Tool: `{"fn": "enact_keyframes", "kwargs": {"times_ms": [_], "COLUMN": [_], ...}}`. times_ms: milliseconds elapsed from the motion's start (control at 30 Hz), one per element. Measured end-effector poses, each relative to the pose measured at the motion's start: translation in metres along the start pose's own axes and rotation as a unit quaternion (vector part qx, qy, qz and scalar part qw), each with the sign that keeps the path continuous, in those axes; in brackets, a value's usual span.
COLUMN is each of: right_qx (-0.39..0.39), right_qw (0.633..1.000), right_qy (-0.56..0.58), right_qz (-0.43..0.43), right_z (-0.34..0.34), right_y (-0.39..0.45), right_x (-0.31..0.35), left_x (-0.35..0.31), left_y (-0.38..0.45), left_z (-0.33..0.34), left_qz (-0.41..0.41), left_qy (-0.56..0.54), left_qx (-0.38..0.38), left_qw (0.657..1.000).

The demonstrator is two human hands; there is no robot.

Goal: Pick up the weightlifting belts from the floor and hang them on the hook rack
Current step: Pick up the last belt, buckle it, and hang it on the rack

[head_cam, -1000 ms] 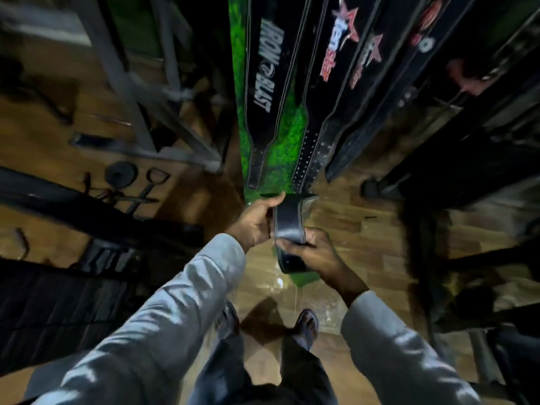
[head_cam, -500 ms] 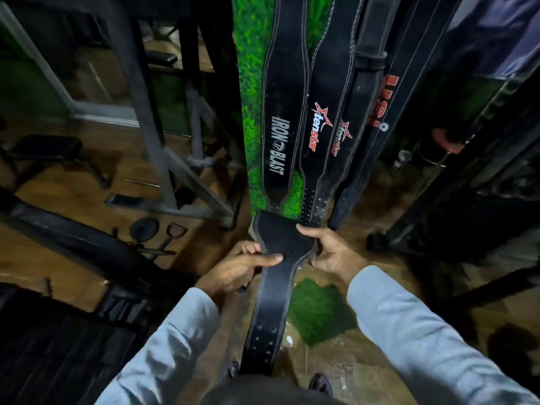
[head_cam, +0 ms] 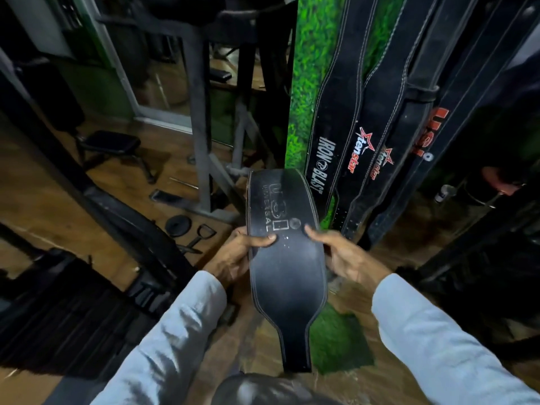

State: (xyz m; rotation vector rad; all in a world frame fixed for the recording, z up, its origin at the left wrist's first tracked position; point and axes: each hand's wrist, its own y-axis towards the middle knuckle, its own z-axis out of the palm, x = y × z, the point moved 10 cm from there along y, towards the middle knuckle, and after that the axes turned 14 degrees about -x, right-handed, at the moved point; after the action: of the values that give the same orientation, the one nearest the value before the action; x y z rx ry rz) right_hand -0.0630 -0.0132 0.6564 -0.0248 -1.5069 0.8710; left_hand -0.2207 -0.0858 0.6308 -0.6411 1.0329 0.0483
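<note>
I hold a wide black leather weightlifting belt [head_cam: 287,267] with faint "UNIVERSAL" lettering in front of me, its narrow end hanging down. My left hand [head_cam: 239,255] grips its left edge with the thumb on top. On the belt's right edge rests my right hand [head_cam: 342,258], fingers on its face. Several black belts hang against the green grass-patterned wall ahead: an "IRON BLAST" belt [head_cam: 330,135], two "tenstar" belts [head_cam: 368,141], and a "USI" belt [head_cam: 423,133]. The hook rack above them is out of view.
A grey metal machine frame [head_cam: 200,135] stands ahead on the left. A small bench [head_cam: 112,144], a weight plate [head_cam: 178,225] and a cable handle [head_cam: 201,233] sit on the wooden floor. Dark equipment bars cross the left and right sides.
The belt has been raised and unfolded flat, its wide lettered part now facing up between both hands. The view has tilted up toward the hanging belts.
</note>
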Motion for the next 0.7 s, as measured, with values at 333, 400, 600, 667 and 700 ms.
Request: {"fn": "enact_keyframes", "kwargs": {"times_ms": [333,400,600,667,700], "right_qx": [0.0,0.013,-0.029,-0.045,-0.055], "right_qw": [0.999,0.997,0.989,0.993,0.993], "right_qy": [-0.01,-0.056,-0.124,-0.058,-0.022], "right_qz": [-0.053,-0.054,-0.077,-0.09,-0.103], "right_z": [0.019,0.03,0.04,0.04,0.039], "right_y": [0.041,0.023,0.012,0.018,0.019], "right_x": [-0.004,-0.025,-0.024,0.005,0.022], "left_x": [-0.047,-0.085,-0.065,-0.048,-0.041], "left_y": [-0.026,-0.018,-0.024,-0.03,-0.033], "left_z": [-0.008,-0.011,-0.033,-0.039,-0.039], "left_qz": [-0.011,0.024,0.089,0.114,0.132], "left_qy": [-0.024,-0.04,0.027,0.026,0.044], "left_qx": [-0.016,-0.045,-0.186,-0.19,-0.179], "left_qw": [1.0,0.998,0.978,0.975,0.974]}}
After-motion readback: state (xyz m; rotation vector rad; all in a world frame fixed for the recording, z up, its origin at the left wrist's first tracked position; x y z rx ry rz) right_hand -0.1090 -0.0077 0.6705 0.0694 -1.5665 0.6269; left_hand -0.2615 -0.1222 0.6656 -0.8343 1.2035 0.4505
